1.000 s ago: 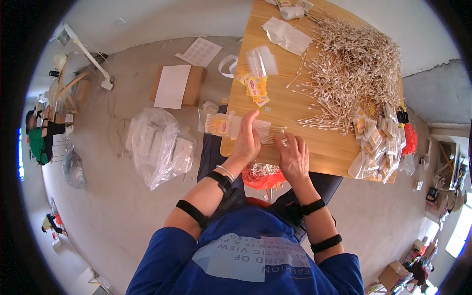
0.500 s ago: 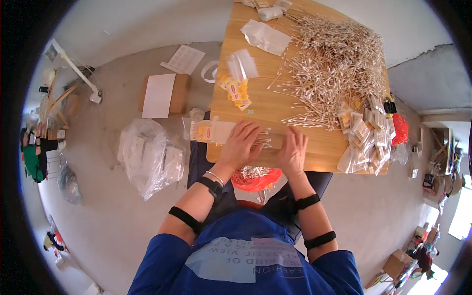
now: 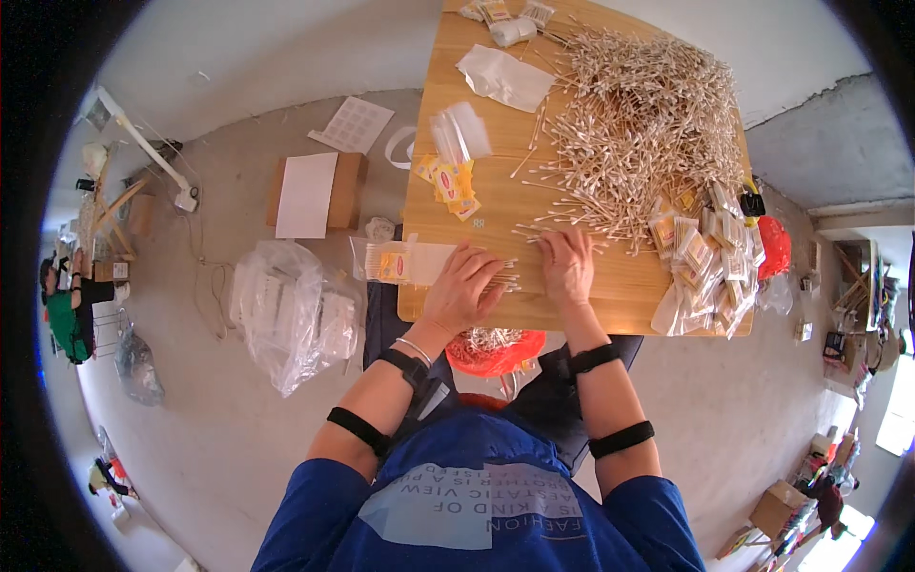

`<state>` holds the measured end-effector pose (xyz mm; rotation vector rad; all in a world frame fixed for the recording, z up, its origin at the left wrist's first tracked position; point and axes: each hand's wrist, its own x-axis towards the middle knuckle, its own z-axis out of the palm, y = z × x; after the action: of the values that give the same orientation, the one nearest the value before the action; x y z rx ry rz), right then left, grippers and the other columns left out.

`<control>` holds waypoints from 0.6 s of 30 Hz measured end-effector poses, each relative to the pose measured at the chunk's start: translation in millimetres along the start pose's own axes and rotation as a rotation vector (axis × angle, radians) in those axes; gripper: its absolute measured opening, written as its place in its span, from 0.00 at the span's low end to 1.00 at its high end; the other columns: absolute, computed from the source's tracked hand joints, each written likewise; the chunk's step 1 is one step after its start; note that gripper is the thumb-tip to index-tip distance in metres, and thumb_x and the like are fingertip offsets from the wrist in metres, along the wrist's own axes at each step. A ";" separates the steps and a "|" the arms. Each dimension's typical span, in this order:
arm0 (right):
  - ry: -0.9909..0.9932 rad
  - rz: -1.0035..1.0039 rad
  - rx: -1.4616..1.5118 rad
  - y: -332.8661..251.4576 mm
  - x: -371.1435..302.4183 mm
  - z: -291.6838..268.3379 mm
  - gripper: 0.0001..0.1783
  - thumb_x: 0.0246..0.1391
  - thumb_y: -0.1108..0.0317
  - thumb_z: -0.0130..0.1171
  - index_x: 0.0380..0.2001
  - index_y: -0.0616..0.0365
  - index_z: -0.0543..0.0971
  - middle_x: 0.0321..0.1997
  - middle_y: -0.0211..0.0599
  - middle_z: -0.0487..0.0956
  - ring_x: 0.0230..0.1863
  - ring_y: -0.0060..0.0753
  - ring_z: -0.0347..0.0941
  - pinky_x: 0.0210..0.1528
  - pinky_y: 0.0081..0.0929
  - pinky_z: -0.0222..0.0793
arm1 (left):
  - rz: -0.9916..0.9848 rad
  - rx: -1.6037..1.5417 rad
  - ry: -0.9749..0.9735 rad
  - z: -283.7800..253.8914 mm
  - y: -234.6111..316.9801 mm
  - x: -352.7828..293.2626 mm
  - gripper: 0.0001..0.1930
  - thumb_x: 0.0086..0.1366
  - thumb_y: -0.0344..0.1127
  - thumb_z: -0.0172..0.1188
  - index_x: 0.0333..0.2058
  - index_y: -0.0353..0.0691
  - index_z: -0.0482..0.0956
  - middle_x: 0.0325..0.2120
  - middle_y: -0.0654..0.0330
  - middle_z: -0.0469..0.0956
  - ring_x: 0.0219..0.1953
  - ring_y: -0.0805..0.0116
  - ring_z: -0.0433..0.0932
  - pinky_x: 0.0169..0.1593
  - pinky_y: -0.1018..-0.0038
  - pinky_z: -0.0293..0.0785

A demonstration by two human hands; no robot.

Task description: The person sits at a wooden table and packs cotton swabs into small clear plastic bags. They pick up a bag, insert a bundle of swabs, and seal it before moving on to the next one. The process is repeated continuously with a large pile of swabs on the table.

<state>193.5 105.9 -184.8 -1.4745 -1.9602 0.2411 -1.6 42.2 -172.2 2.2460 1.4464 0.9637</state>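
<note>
My left hand (image 3: 464,289) rests near the table's front edge, its fingers closed over a small bunch of cotton swabs (image 3: 508,276) whose white tips stick out on the right. Beside it on the left lies a clear plastic bag (image 3: 426,264) holding swabs and a yellow card (image 3: 390,267). My right hand (image 3: 569,269) is bent down at the near edge of the big swab heap (image 3: 648,124). Its fingertips press on a few loose swabs (image 3: 526,232) that show on both sides of them; the exact grip is partly hidden.
Yellow cards (image 3: 448,186) and clear empty bags (image 3: 460,133) lie on the wooden table (image 3: 505,205). Filled swab packs (image 3: 710,257) pile up at its right. A red bag of swabs (image 3: 496,351) hangs below the front edge. On the floor are a plastic sack (image 3: 291,315) and a carton (image 3: 348,191).
My right hand has moved slightly up to the loose swabs at the heap's edge. My left hand stays over its bunch. The whole view has shifted a little.
</note>
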 end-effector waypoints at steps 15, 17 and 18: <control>0.074 0.047 -0.109 8.1 21.5 -8.1 0.15 0.47 0.73 0.62 0.40 0.48 0.82 0.43 0.34 0.74 0.48 0.45 0.67 0.52 0.41 0.64 | -0.143 -0.052 0.099 0.1 1.9 -0.5 0.20 0.55 0.32 0.62 0.46 0.36 0.72 0.44 0.50 0.73 0.52 0.47 0.69 0.57 0.59 0.68; 0.090 0.029 -0.097 7.5 13.1 -14.1 0.16 0.47 0.75 0.61 0.42 0.51 0.81 0.43 0.35 0.74 0.48 0.46 0.67 0.51 0.41 0.65 | -0.142 -0.065 0.099 0.0 1.4 -0.3 0.20 0.55 0.32 0.62 0.47 0.35 0.72 0.44 0.50 0.73 0.52 0.47 0.69 0.57 0.59 0.68; 0.085 0.027 -0.078 6.2 6.7 -16.3 0.16 0.47 0.75 0.61 0.42 0.51 0.81 0.43 0.35 0.74 0.48 0.46 0.67 0.51 0.41 0.65 | -0.138 -0.067 0.105 -0.2 1.3 -0.5 0.20 0.55 0.32 0.62 0.47 0.36 0.72 0.44 0.50 0.73 0.52 0.47 0.69 0.57 0.59 0.68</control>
<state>207.2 110.3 -172.9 -1.5360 -1.9023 0.1135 -1.0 41.2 -171.4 2.0468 1.5658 1.0830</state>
